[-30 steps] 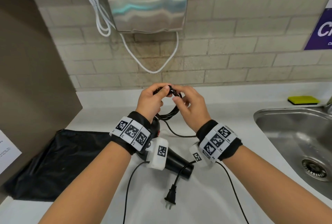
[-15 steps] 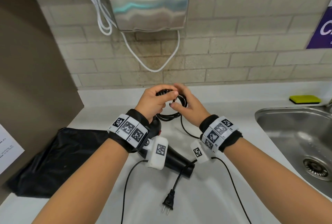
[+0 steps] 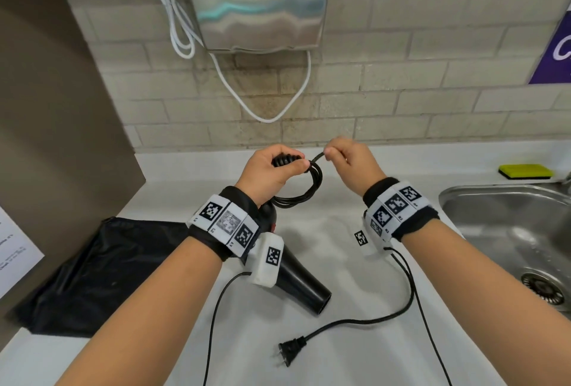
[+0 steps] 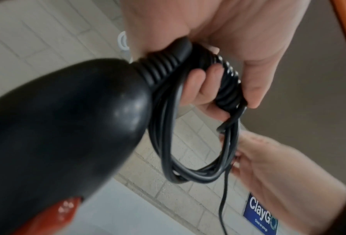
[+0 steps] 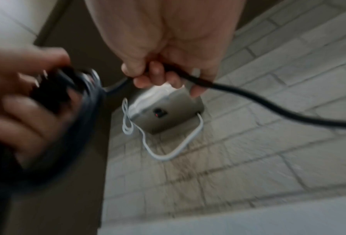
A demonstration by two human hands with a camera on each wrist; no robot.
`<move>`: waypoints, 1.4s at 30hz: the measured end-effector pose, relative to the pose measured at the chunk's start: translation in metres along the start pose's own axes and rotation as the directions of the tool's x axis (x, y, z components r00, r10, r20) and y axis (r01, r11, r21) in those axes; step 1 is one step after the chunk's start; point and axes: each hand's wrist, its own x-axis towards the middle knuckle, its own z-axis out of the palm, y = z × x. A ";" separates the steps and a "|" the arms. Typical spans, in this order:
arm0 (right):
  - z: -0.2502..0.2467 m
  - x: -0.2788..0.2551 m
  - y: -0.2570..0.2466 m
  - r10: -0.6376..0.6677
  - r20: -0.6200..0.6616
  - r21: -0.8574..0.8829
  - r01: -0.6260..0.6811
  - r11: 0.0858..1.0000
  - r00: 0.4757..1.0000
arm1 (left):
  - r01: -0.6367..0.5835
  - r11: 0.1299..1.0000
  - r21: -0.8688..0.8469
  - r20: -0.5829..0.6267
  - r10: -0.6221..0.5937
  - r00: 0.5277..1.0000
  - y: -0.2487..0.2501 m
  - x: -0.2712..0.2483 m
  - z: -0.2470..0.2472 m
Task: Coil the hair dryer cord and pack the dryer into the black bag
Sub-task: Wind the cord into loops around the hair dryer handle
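The left hand (image 3: 268,170) grips the coiled cord (image 3: 304,189) above the dryer (image 3: 296,282), the right hand (image 3: 352,160) pinches its loose length just right, and the bag (image 3: 102,274) lies near-left.

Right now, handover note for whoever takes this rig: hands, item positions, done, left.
Left hand: grips the coiled loops at the cord's ribbed end.
Right hand: fingers pinch the free cord just off the coil.
Hair dryer: partly hidden under the left wrist, nozzle pointing toward the person.
Plug: loose on the counter, slack cord trailing to it.
Black bag: flat on the counter at left.
Done: a few loops.
Left: coil the remaining slack, pack dryer into the bag.
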 end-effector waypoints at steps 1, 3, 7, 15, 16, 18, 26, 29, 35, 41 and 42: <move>-0.002 0.002 -0.004 -0.029 -0.039 -0.020 0.028 0.999 0.999 | -0.016 0.999 0.031 0.012 0.016 1.000 0.000 0.001 0.002; -0.002 0.004 -0.012 -0.090 -0.111 -0.053 0.085 0.995 0.990 | -0.043 0.996 0.083 0.016 0.042 0.999 -0.002 0.003 0.003; 0.004 0.000 -0.023 -0.201 -0.215 -0.089 0.186 0.979 0.956 | -0.101 0.975 0.200 0.010 0.101 0.995 -0.005 0.003 0.003; 0.010 -0.005 -0.031 -0.209 -0.169 -0.115 0.191 0.975 0.963 | 0.007 0.992 0.124 0.016 -0.009 1.000 0.002 0.003 0.003; 0.008 -0.005 -0.030 -0.182 -0.167 -0.111 0.165 0.980 0.969 | 0.019 0.996 0.089 -0.017 -0.017 1.000 0.003 0.004 0.001; 0.004 -0.008 -0.023 -0.090 -0.126 -0.150 0.071 0.986 0.988 | 0.021 0.999 0.040 -0.085 -0.017 0.996 0.004 0.004 -0.002; -0.005 -0.037 0.048 0.466 0.243 -0.234 -0.415 0.879 0.851 | 0.035 0.998 -0.056 -0.241 -0.048 0.969 0.006 0.002 -0.012; -0.001 -0.049 0.062 0.566 0.323 -0.399 -0.434 0.808 0.758 | 0.038 0.998 -0.057 -0.253 -0.051 0.966 0.004 0.004 -0.016; 0.013 -0.064 0.058 0.690 0.465 -0.510 -0.469 0.721 0.555 | 0.049 0.997 -0.051 -0.256 -0.061 0.965 0.004 0.004 -0.014; 0.033 -0.090 0.071 0.750 0.415 -0.787 -0.211 0.580 0.515 | 0.061 0.998 0.011 -0.189 -0.058 0.980 0.006 -0.001 0.002; 0.035 -0.098 0.074 0.753 0.411 -0.805 -0.184 0.565 0.513 | 0.064 0.998 0.023 -0.181 -0.058 0.982 0.007 -0.001 0.006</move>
